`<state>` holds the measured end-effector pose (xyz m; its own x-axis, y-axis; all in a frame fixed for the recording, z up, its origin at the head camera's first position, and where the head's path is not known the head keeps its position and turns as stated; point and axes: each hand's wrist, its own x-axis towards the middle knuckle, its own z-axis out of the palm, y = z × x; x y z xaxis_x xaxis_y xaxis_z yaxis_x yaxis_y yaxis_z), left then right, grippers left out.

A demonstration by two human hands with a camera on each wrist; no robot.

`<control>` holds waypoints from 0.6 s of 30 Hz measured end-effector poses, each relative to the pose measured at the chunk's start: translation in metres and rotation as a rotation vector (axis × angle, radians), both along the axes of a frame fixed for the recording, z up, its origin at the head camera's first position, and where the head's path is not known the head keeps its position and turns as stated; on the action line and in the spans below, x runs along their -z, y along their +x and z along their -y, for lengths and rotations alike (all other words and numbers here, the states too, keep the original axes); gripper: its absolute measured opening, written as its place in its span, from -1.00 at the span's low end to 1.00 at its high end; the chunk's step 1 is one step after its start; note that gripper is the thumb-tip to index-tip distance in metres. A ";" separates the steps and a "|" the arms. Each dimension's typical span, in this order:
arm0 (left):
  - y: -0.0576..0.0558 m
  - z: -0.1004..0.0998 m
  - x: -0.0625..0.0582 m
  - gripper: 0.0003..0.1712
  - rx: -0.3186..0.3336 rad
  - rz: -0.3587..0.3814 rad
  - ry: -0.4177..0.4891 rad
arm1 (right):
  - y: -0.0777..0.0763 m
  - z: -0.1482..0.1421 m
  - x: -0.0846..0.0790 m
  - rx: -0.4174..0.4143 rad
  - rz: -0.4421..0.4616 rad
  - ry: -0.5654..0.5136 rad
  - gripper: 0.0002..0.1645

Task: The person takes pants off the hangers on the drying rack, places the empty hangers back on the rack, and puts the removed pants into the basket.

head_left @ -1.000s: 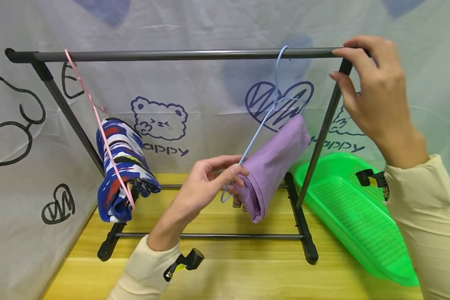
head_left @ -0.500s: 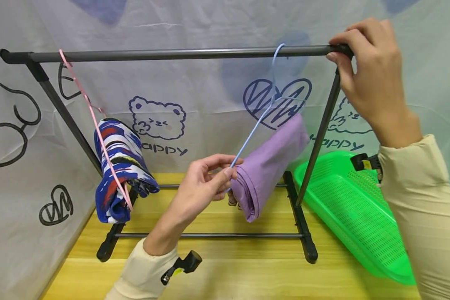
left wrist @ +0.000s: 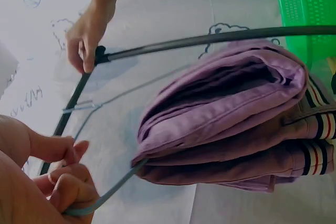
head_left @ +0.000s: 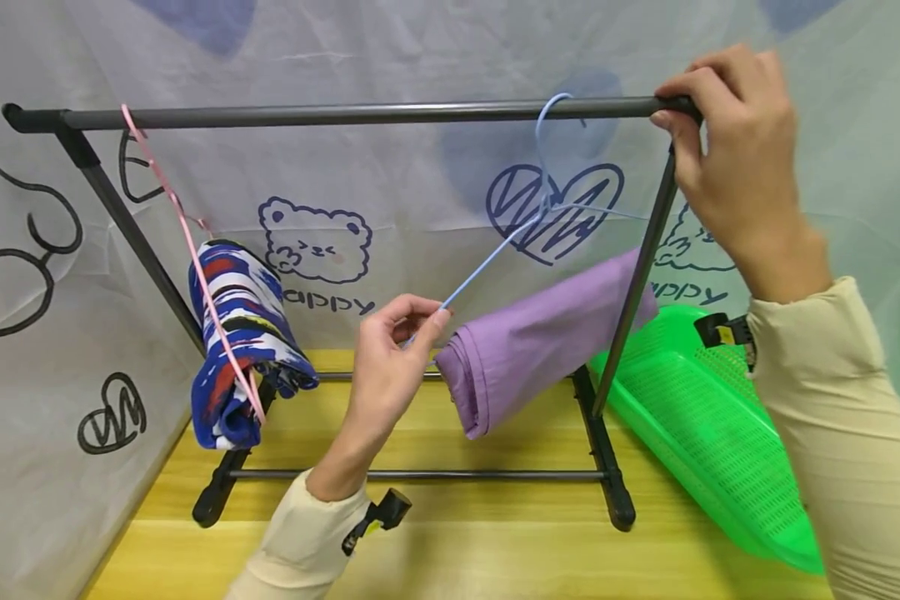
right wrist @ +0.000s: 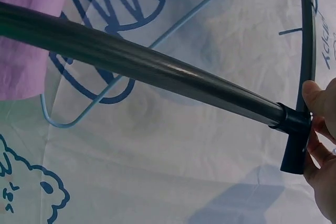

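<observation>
A light blue wire hanger [head_left: 491,258] hooks over the top bar of a dark metal clothes rack [head_left: 330,114], near its right end. My left hand [head_left: 386,358] pinches the hanger's left end between thumb and fingers, pulling it leftward. Over its lower bar lies a folded purple garment [head_left: 547,342], sloping up to the right. The left wrist view shows the garment's folds [left wrist: 220,103] beside my hand, with striped trim. My right hand [head_left: 746,158] grips the top right corner of the rack. Fingers [right wrist: 315,95] hold the corner joint in the right wrist view.
On the rack's left side, a pink hanger [head_left: 195,242] carries a rolled blue, white and red patterned cloth [head_left: 243,321]. A green perforated basket [head_left: 648,400] stands at the right, behind the rack's leg. Wood-grain tabletop [head_left: 495,542] lies underneath; a printed sheet hangs behind.
My left hand has moved left and slightly up with the hanger's end. The hanger has turned to face me more, and the purple garment has swung flatter. My right hand has closed in on the corner.
</observation>
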<state>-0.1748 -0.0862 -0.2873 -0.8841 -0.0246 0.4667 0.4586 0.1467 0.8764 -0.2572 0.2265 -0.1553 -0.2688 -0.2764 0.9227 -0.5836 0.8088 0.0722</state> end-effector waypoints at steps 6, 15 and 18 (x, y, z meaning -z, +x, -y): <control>-0.011 -0.001 0.000 -0.90 -0.095 -0.127 0.049 | 0.001 -0.004 0.003 -0.005 -0.020 -0.012 -0.56; -0.023 -0.003 0.002 -0.85 -0.174 -0.244 0.146 | 0.005 -0.001 0.006 0.040 0.001 -0.069 -0.60; -0.025 -0.003 0.001 -0.85 -0.194 -0.285 0.191 | 0.004 0.003 0.006 0.040 0.005 -0.092 -0.62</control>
